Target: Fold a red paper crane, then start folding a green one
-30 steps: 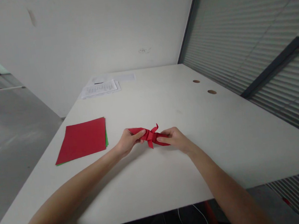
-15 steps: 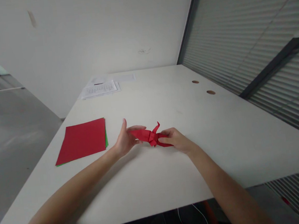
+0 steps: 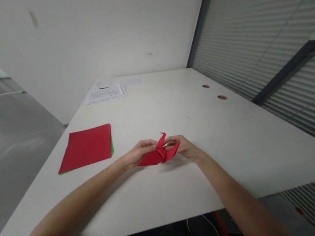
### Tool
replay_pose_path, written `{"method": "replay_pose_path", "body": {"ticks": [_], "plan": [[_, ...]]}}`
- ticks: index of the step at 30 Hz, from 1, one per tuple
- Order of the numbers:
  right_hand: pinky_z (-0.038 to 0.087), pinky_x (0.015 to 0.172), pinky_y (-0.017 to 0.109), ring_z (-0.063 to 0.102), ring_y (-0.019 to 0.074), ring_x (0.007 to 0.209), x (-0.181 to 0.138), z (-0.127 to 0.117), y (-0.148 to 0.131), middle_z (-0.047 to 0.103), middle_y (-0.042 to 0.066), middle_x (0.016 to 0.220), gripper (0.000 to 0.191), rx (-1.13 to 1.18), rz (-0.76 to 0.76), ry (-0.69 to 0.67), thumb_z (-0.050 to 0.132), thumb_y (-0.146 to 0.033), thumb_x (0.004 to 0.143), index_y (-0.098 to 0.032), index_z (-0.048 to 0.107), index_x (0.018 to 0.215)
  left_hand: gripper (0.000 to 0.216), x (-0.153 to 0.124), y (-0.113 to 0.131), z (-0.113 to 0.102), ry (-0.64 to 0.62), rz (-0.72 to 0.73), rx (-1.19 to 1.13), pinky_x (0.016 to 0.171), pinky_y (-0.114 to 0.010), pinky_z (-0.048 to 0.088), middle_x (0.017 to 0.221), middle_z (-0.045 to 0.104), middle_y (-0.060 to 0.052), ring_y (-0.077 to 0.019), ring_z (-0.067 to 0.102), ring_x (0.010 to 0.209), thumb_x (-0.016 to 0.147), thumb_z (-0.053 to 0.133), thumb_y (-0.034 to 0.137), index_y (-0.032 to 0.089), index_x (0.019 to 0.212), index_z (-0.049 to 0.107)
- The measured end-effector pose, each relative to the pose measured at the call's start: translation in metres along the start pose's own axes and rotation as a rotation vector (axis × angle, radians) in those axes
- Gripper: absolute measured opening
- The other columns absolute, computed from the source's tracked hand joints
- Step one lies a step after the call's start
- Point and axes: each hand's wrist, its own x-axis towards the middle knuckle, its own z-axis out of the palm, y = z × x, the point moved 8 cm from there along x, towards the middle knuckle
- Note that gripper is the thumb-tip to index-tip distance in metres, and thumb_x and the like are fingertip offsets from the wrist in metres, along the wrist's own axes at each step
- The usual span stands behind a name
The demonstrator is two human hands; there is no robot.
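Observation:
A red origami crane [image 3: 161,153] is held just above the white table [image 3: 164,191], its bent-tipped neck pointing up and its two wings spread to the sides. My left hand [image 3: 140,152] is closed on it from the left, thumb and fingers near the base of the neck and the left wing. From the right, my right hand [image 3: 184,146] grips it behind the right wing; some of its fingertips are hidden by the paper.
A stack of red paper sheets [image 3: 87,148], with a green edge showing beneath, lies on the left. Printed papers [image 3: 105,94] are at the far left by the wall. Two round holes [image 3: 222,97] pierce the tabletop near the blinds [image 3: 260,32].
The crane has turned so its wings tilt down toward me and its neck stands upright. My left hand has gone from spread fingers under the wing to a closed grip.

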Motion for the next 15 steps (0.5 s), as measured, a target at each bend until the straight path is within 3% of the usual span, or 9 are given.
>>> {"method": "replay_pose_path", "body": {"ticks": [5, 11, 15], "plan": [[0.046, 0.059, 0.027, 0.062, 0.0139, 0.06, 0.002, -0.001, 0.008, 0.07, 0.004, 0.069, 0.034, -0.105, 0.059, -0.017, 0.081, -0.037, 0.061, -0.015, 0.072, 0.086, 0.028, -0.002, -0.004, 0.004, -0.013, -0.01, 0.023, 0.064, -0.023, 0.046, 0.074, 0.07, -0.004, -0.0129, 0.064, 0.066, 0.061, 0.085, 0.03, 0.013, 0.079, 0.071], [0.047, 0.073, 0.032, 0.062, 0.0182, 0.08, -0.008, -0.04, -0.034, 0.071, 0.007, 0.085, 0.032, -0.276, -0.307, 0.49, 0.066, -0.05, 0.075, -0.019, 0.072, 0.081, 0.033, 0.0, 0.006, -0.016, 0.238, 0.113, 0.086, 0.063, -0.027, 0.05, 0.075, 0.07, -0.004, -0.0146, 0.064, 0.065, 0.062, 0.083, 0.038, 0.013, 0.077, 0.068], [0.046, 0.065, 0.03, 0.056, 0.0144, 0.068, -0.008, -0.03, -0.039, 0.066, 0.004, 0.076, 0.033, -0.215, -0.336, 0.421, 0.068, -0.05, 0.074, -0.019, 0.071, 0.085, 0.037, 0.001, 0.009, -0.021, 0.297, 0.158, 0.103, 0.074, -0.038, 0.055, 0.08, 0.07, -0.005, -0.0192, 0.067, 0.074, 0.062, 0.082, 0.041, 0.013, 0.08, 0.066]]}}
